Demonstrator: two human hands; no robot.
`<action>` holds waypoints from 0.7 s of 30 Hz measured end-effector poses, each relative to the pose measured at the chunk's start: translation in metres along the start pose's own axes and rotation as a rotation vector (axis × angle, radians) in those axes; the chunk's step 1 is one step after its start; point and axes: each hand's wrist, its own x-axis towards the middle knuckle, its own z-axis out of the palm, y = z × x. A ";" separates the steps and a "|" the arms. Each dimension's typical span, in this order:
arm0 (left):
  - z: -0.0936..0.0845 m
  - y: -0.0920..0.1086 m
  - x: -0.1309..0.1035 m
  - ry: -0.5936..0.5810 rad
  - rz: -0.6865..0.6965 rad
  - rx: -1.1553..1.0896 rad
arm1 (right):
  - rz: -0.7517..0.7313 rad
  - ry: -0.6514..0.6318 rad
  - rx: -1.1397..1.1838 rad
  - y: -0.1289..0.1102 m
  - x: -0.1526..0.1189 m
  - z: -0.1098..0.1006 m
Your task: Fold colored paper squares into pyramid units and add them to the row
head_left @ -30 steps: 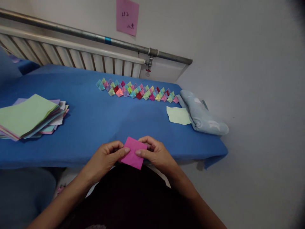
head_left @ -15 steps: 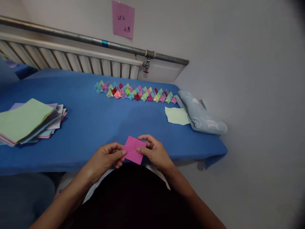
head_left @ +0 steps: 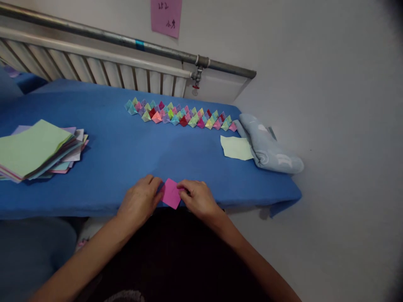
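A small square of bright pink paper (head_left: 171, 194) lies at the front edge of the blue-covered table (head_left: 132, 147), one corner pointing away from me. My left hand (head_left: 140, 198) pinches its left corner, with the thumb largely hidden behind the fingers. On the opposite side, my right hand (head_left: 197, 197) grips the right corner between thumb and forefinger. Further back on the cloth, several small folded paper pieces (head_left: 183, 121) in many colours stand in close rows.
A thick stack of coloured paper sheets (head_left: 34, 149) is on the left. A pale green sheet (head_left: 236, 148) lies beside a rolled grey-blue towel (head_left: 270, 147) at the right end. Behind the table run a radiator (head_left: 110, 74) and a metal pipe (head_left: 103, 38) with a valve.
The pink paper has come down to the table edge. My left hand has turned over, its back now facing up, and the whole view has tilted slightly downward.
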 end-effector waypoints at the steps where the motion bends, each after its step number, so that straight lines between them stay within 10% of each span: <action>1: 0.002 -0.001 -0.001 0.040 0.120 0.063 | -0.010 -0.015 -0.027 -0.001 0.000 -0.001; 6: 0.009 -0.009 -0.006 0.034 0.504 0.095 | -0.065 -0.008 -0.230 -0.002 -0.006 -0.006; 21: 0.006 -0.018 -0.014 0.070 0.485 0.020 | -0.247 -0.029 -0.096 0.013 -0.016 -0.010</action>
